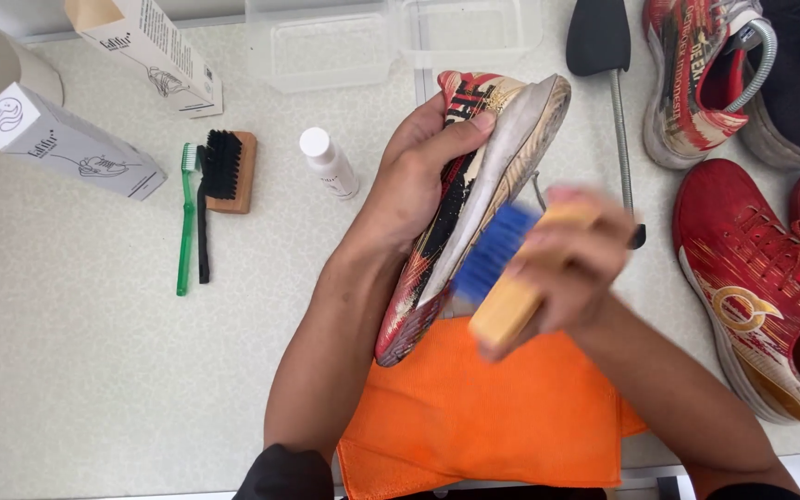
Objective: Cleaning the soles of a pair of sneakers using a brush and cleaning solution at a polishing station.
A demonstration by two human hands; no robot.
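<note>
Head view: your left hand (418,176) is gripping the red-and-cream patterned sneaker (474,194) above the orange cloth (483,407), while your right hand (571,268) is clutching the blue-bristled wooden brush (502,278), risking slipping off the sole edge.

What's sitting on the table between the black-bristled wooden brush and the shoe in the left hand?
A small white bottle stands between the black-bristled brush and the shoe held by the left hand, in the head view.

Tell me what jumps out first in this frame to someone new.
At centre, the left hand holds a red patterned sneaker tilted on its side, while the right hand presses a blue-bristled wooden brush, motion-blurred, against its sole edge. Below them lies a bright orange cloth; more red shoes sit at right.
</note>
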